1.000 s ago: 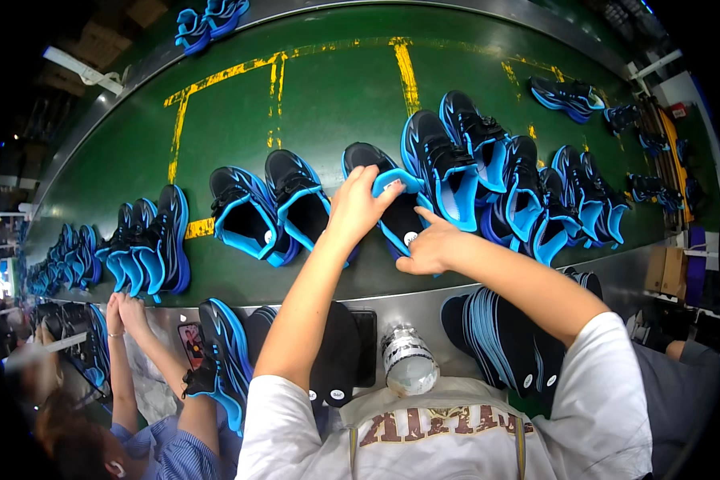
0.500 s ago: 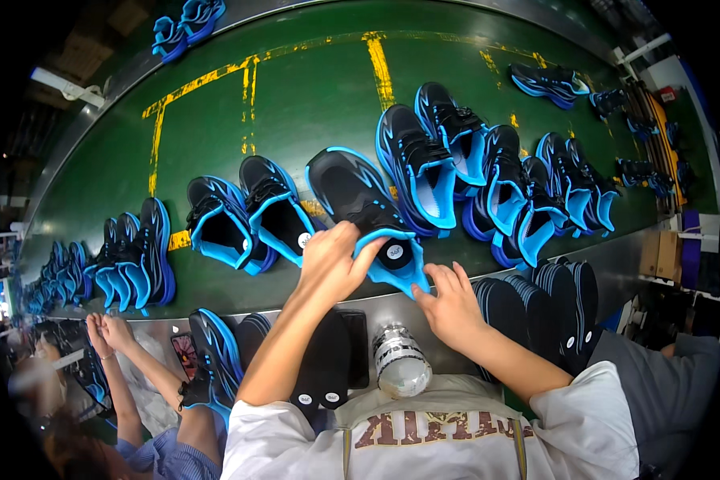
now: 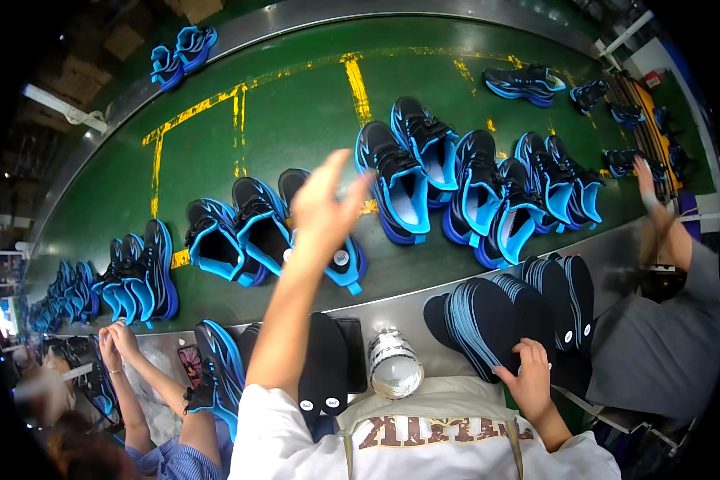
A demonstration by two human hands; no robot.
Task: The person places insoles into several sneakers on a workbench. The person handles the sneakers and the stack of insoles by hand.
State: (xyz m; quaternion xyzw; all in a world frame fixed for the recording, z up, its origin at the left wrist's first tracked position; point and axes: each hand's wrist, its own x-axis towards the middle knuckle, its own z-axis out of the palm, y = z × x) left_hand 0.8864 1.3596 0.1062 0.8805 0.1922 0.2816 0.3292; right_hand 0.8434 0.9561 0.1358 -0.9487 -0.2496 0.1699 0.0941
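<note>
Along the green work surface with worn yellow lines point(image 3: 296, 120), two black-and-blue sports shoes point(image 3: 210, 214) stand with collars facing the person, apparently to keep their insides reachable. Just right of them, a third black-and-blue sports shoe point(image 3: 349, 278) stands partly hidden beneath the left hand point(image 3: 328, 204), its fingers spread and nothing clearly gripped; blur hides any contact. The right hand point(image 3: 530, 372), half curled, is at the edge of a fanned stack of black insoles with pale blue edges point(image 3: 480, 320), laid on the shiny steel ledge point(image 3: 396, 310) probably for a short reach; I cannot tell whether it pinches one. Around these, a co-worker's joined hands point(image 3: 118, 346) are at far left, a clear plastic bottle with a silvery band point(image 3: 396, 374) stands between the person's arms, a crowded cluster of black-and-blue shoes point(image 3: 392, 164) limits space rightward, and another co-worker's hand point(image 3: 646, 180) is at far right
</note>
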